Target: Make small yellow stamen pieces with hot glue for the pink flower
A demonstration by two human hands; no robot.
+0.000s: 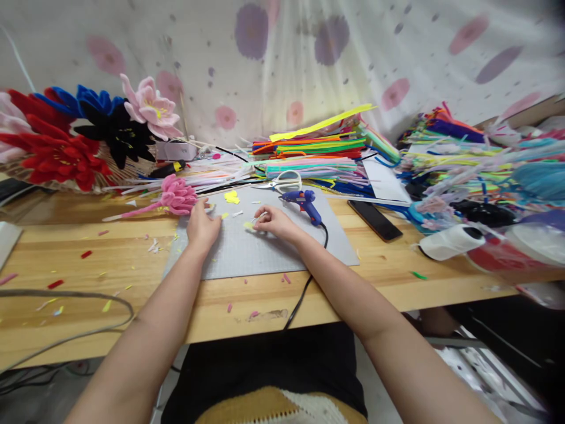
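Our left hand point(203, 229) curves loosely, partly open, beside a small yellow bit point(224, 215); our right hand point(274, 224) bends thumb and fingers nearly together at a pale yellow piece point(248, 225). We cannot tell whether either grips anything. Both pieces lie over the grey mat point(265, 262); we judge them light, thin and easily creased, best pinched at an edge. Just beyond our left hand, the pink flower point(177, 197) looks soft and crushable, so we favour its stem point(136, 211). Farther off are the scissors point(286, 181).
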